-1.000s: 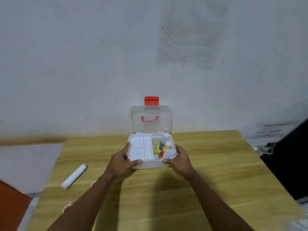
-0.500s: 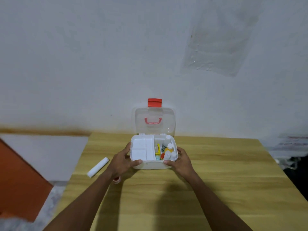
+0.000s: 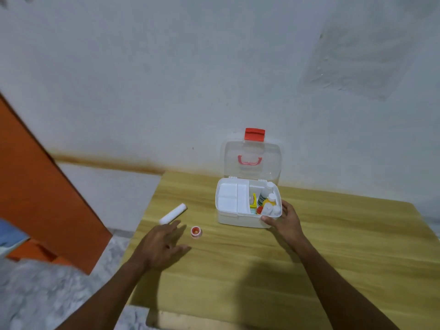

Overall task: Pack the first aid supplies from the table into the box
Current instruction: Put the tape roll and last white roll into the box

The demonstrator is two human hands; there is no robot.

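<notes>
My left hand (image 3: 162, 244), fingers spread and empty, nears the light, soft gauze roll (image 3: 173, 213); I'd pinch its middle. Right hand (image 3: 284, 222) steadies the box (image 3: 240, 219).

The single head-worn camera looked forward and down from above the light wooden table (image 3: 309, 246), facing the grey plaster wall (image 3: 166, 79) closely.

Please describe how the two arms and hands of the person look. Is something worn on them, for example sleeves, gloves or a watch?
Both forearms are bare as far as the picture shows: no sleeves, gloves, watch, bracelet or bandage. The left hand and the right hand are also bare. I see no rings, but the fingers are too blurred to be sure.
</notes>
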